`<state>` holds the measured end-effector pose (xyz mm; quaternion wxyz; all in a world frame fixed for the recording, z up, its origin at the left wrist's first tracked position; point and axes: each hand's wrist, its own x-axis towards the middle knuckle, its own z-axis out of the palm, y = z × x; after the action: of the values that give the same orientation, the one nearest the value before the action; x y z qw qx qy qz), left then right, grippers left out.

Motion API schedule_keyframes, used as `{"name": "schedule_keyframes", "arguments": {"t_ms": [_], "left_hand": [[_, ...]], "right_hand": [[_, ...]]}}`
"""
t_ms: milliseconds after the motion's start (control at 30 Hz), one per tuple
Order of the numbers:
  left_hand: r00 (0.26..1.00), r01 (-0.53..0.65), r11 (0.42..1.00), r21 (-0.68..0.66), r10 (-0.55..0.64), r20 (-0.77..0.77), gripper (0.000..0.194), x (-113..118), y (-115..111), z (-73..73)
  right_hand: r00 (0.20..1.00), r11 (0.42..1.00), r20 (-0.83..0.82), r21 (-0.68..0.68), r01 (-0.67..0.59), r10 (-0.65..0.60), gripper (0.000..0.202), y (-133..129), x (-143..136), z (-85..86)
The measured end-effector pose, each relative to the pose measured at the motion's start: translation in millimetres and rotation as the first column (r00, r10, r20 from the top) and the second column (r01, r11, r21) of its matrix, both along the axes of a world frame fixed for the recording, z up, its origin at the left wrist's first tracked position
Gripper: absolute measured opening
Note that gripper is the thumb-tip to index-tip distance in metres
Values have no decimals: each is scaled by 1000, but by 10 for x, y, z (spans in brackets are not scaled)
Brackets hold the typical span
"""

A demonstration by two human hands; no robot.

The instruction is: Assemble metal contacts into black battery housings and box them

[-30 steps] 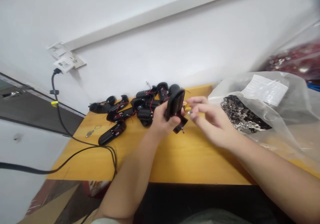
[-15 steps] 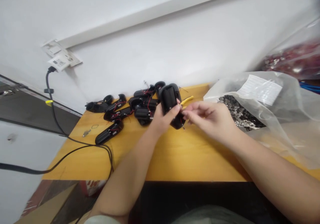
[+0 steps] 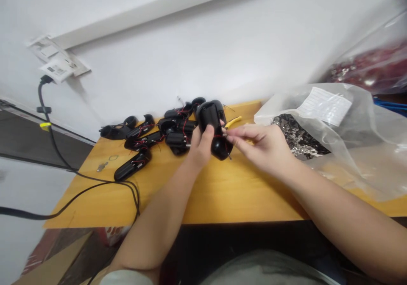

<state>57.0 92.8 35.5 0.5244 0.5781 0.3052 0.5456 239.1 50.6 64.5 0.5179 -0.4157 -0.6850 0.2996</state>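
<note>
A black plastic housing (image 3: pixel 210 116) with a rounded lower end is gripped in my left hand (image 3: pixel 201 146), above the table, with the thumb pressed on its near side. My right hand (image 3: pixel 265 143) has thumb and forefinger pinched together at the housing's right side. Whatever small piece lies between those fingertips is too small to make out. Behind the fingers shows a yellow handle (image 3: pixel 234 121) of a tool, partly hidden. More black housings (image 3: pixel 133 165) with red wires lie in a cluster to the left of my left hand.
A clear plastic bag (image 3: pixel 356 149) holding many small metal pieces (image 3: pixel 294 134) lies on the right of the yellow table (image 3: pixel 210 200). Black cables (image 3: pixel 104 182) cross the left end. Small metal bits (image 3: pixel 102 166) lie near them. The wall (image 3: pixel 152 65) rises behind.
The view has shifted slightly. My left hand has turned the housing, so its rounded lower end shows more. My right fingertips have moved in against its side.
</note>
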Motion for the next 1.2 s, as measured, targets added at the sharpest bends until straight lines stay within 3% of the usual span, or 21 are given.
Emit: {"name": "schedule_keyframes", "arguments": {"t_ms": [133,333,467,600,700,800,967,1200], "left_hand": [[1000,30,989,148,-30,-3,57,-34,-14,-36],[979,119,919,376,-46,-197,65,-76,-19,-35],[962,198,869,454,-84,-260,73,-75,12,7],[949,253,834,490,-117,-292,73,-94,49,-18],[955,202,805,558,-36,-294,84,-110,53,-5],[930,184,725,663,91,-357,84,-117,12,118],[853,279,574,770,220,-473,65,-132,-87,327],[812,330,545,771,252,-526,47,-167,-117,337]], "right_hand": [[994,991,-106,-132,-6,-8,20,-22,-31,16],[968,952,-248,-281,-118,47,32,-81,-20,200],[958,907,-270,-373,-194,94,44,-121,21,295],[951,871,-293,-436,-226,100,49,-140,31,282],[926,868,-355,-410,-279,130,45,-138,16,263],[917,880,-361,-362,-306,170,42,-140,4,267],[930,921,-303,-260,-290,207,34,-184,32,282],[983,984,-61,-20,-176,174,27,-251,45,236]]}}
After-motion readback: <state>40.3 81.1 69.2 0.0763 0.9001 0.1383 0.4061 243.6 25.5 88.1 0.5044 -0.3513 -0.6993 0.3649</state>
